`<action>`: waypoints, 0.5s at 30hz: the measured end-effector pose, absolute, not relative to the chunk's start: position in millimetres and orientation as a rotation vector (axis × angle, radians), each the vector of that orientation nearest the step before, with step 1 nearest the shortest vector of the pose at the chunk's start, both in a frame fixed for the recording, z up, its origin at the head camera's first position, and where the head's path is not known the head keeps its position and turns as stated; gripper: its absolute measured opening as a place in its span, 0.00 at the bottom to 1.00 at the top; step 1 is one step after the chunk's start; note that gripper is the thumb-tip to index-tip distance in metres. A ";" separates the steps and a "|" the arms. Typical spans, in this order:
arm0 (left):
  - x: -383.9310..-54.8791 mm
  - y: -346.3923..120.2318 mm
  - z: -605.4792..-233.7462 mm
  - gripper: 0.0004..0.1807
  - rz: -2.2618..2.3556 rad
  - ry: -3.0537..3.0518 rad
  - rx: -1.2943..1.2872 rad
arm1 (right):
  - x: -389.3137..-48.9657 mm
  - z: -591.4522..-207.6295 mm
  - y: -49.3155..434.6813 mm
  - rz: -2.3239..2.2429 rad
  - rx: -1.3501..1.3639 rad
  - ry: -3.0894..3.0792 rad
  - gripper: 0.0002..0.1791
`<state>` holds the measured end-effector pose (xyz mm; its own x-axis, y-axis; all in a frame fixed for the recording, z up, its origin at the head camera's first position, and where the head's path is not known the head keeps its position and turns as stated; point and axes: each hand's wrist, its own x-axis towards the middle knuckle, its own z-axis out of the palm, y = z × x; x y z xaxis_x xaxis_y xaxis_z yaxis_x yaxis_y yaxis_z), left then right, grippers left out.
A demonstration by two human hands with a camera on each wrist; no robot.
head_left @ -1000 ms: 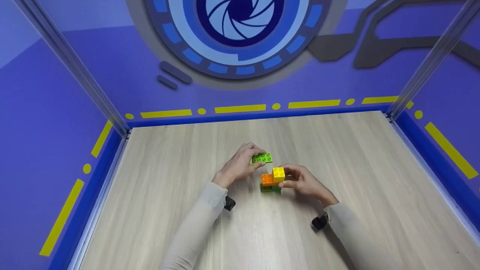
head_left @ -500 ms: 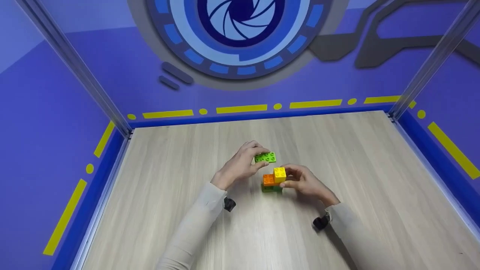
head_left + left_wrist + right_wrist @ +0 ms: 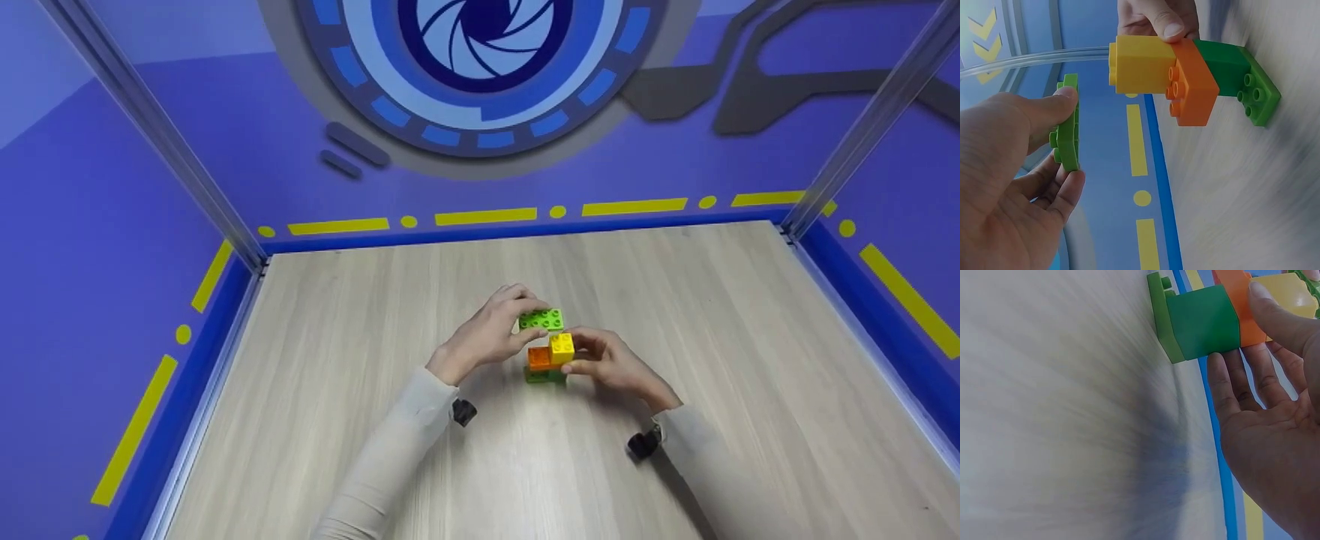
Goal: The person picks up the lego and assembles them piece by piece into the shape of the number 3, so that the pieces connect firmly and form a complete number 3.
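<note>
My left hand (image 3: 487,330) pinches a thin light-green toy brick plate (image 3: 1069,124) between thumb and fingers, studs facing away from the stack. In the head view that plate appears just behind and above the stack. The stack has a light-green plate (image 3: 1261,93) at the bottom on the table, then a dark-green block (image 3: 1204,320), an orange brick (image 3: 1199,84) and a yellow block (image 3: 561,348) on top. The orange brick juts out to the left, its studs bare there. My right hand (image 3: 619,367) grips the stack from the right, thumb on the orange and yellow bricks.
The pale wooden table (image 3: 360,315) runs back to a blue-purple printed wall (image 3: 225,135). Side walls with metal corner posts (image 3: 161,142) stand at left and right. A black wrist camera (image 3: 643,445) sits under the right wrist, another (image 3: 464,411) under the left.
My left hand has moved a little to the right with the light-green plate, closer over the yellow block. The right hand and the stack stay nearly in place.
</note>
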<state>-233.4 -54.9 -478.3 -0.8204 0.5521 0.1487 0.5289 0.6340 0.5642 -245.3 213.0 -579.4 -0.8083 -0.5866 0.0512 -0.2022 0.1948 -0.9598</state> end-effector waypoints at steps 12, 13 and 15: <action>-227.8 -47.3 -479.9 0.20 0.956 2.764 0.982 | -246.3 -580.7 214.6 -1.660 -0.800 2.126 0.25; -227.6 -47.0 -480.0 0.20 0.957 2.761 0.982 | -246.4 -580.4 214.5 -1.659 -0.803 2.127 0.25; -227.3 -46.4 -480.2 0.20 0.956 2.758 0.979 | -246.6 -579.6 214.0 -1.659 -0.806 2.125 0.24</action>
